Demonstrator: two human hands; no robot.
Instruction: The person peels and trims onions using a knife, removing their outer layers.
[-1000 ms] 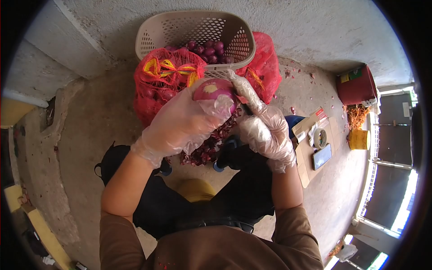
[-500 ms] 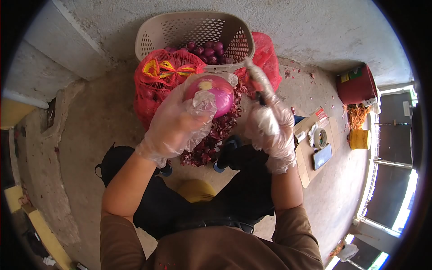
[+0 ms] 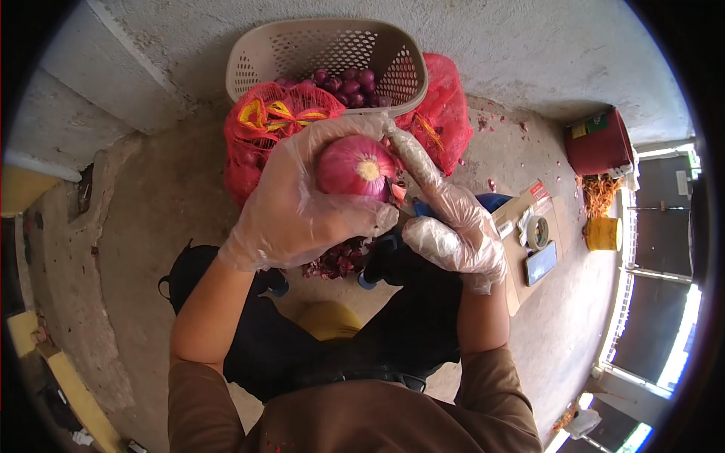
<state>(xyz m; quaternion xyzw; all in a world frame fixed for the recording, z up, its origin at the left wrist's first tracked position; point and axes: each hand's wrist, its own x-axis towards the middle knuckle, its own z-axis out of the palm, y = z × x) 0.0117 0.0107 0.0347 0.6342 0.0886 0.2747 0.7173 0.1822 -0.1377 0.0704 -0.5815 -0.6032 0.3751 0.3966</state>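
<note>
My left hand (image 3: 291, 204), in a clear plastic glove, is wrapped around a large red onion (image 3: 351, 166), whose pale end faces up and right. My right hand (image 3: 457, 226), gloved too, is beside the onion, its index finger reaching to the onion's upper right and its thumb lower down. Between the two hands, a small dark edge and a loose pinkish bit of skin (image 3: 399, 192) show at the onion's side. The right fingers curl around something mostly hidden. Below the hands, dark red onion peels (image 3: 340, 260) lie on the floor between my feet.
A beige perforated basket (image 3: 249, 49) with red onions (image 3: 351, 87) stands against the wall. Red mesh bags (image 3: 245, 136) flank it. At right, cardboard (image 3: 513, 291) bears a tape roll (image 3: 538, 232) and a phone (image 3: 541, 263). A dark red bucket (image 3: 600, 143) lies farther right.
My right hand has come down and left to the onion. My left hand has turned the onion so its pale end faces right, and a bit of skin now hangs loose.
</note>
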